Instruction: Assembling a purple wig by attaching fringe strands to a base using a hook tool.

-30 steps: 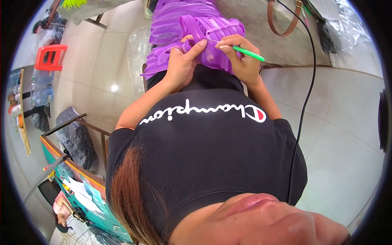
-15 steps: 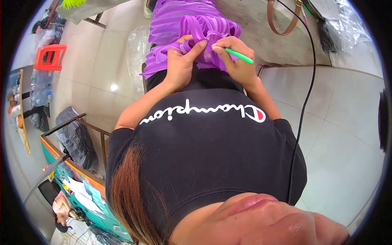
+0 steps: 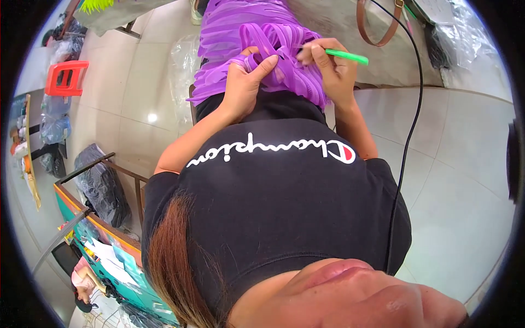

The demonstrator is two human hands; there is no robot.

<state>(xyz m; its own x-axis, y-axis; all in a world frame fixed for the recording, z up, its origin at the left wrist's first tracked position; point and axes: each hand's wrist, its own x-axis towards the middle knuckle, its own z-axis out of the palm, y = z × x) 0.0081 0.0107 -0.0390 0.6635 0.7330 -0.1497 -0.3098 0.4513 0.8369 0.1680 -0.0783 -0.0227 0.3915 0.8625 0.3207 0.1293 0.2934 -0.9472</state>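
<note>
Over my lap lies a purple fabric piece (image 3: pixel 229 35) made up of many long ribbon-like strips, some standing up in loops. My left hand (image 3: pixel 245 82) is closed on it, thumb on top, pinching the strips at the near left of the loops. To the right, my right hand (image 3: pixel 334 74) grips a slim, pen-like green-handled tool (image 3: pixel 350 56) between thumb and fingers. The handle points out to the right. A thin pale tip seems to show left of the fingers, close to the loops, but its shape is too small to tell.
A black cable (image 3: pixel 420 104) hangs down my right side. A brown strap (image 3: pixel 363 33) lies on the grey-covered surface ahead right. To the left are a red plastic stool (image 3: pixel 66 78), a clear plastic bag (image 3: pixel 185 71) and a green-topped table (image 3: pixel 123 265). Another person (image 3: pixel 85 281) sits beyond it.
My right hand has moved right, away from my left hand, carrying the green-handled tool. The strips on the right have spread outward. My left hand stays nearly in place.
</note>
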